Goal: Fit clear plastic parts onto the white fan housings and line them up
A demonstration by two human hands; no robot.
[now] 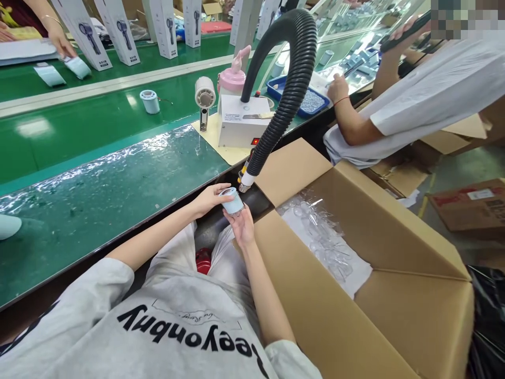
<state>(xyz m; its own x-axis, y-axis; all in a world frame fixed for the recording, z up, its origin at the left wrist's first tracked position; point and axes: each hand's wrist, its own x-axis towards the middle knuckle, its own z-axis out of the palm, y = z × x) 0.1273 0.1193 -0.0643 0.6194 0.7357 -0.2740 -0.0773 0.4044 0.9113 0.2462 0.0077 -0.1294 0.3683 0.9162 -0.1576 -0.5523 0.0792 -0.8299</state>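
Observation:
A small pale blue cylindrical part (233, 201) is held between both hands, just under the nozzle (245, 182) of a black ribbed hose (294, 79). My left hand (211, 199) grips its top and side with curled fingers. My right hand (242, 226) cups it from below. The hands are above the gap between the bench edge and an open cardboard box (394, 221). Clear plastic pieces (323, 237) on a white sheet lie inside the box.
A green conveyor (79, 131) runs to the left, carrying another blue part (150, 101). A white machine (240, 123), a small white fan (204, 95) and a blue tray (310, 100) stand beyond the hose. A person in white sits at right; another person's hand (59, 42) reaches in at far left.

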